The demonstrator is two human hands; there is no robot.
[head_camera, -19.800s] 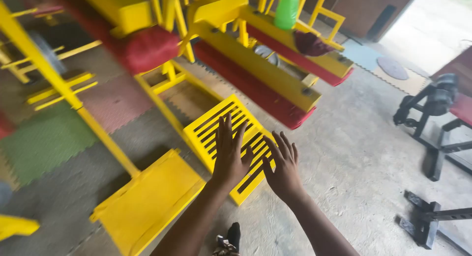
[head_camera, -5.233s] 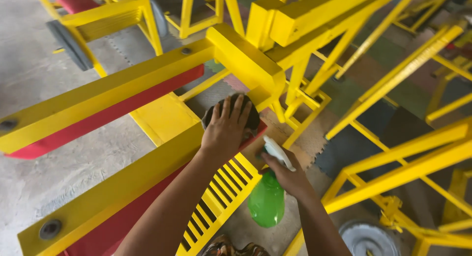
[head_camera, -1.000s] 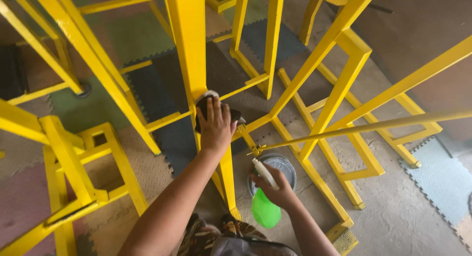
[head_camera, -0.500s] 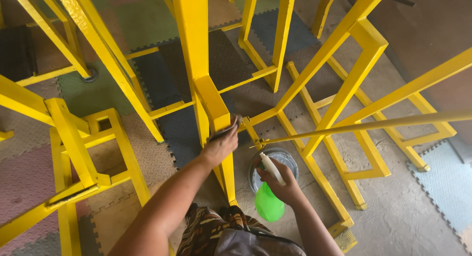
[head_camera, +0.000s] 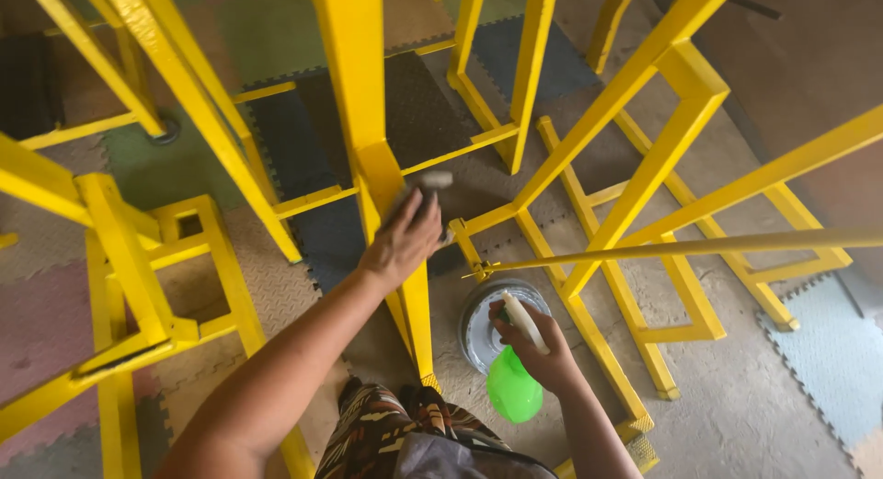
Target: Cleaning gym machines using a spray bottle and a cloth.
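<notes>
Left hand [head_camera: 402, 243]: pressed flat against the right face of the yellow upright post [head_camera: 363, 120], back of the hand turned up toward the camera.
Left fingers [head_camera: 425, 209]: stretched out and close together, laid over the cloth and pinning it to the post; not curled into a fist.
Cloth [head_camera: 434, 180]: dark with a pale edge, blurred; mostly hidden under the fingers, only the upper end sticking out beyond the fingertips, touching the post just below the joint where a yellow crossbar [head_camera: 455, 152] meets it.
Right hand [head_camera: 540, 346]: lower and nearer to the body, well apart from the post, closed around the neck of the spray bottle.
Right fingers [head_camera: 511, 331]: wrapped together around the neck, clamped on it just under the white head.
Spray bottle [head_camera: 513, 388]: bright green body hanging below the hand, tilted; white trigger head [head_camera: 525, 321] pointing up and to the left, above the knuckles.
Weight plate [head_camera: 480, 325]: round, grey metal, flat on the concrete floor just behind the right hand, partly covered by it.
Thin yellow rod [head_camera: 699, 245]: crossing almost level above the right hand.
Floor mats [head_camera: 303, 157]: dark and green interlocking tiles under the frame.
Patterned trousers [head_camera: 405, 433]: at the bottom edge, between both arms.
</notes>
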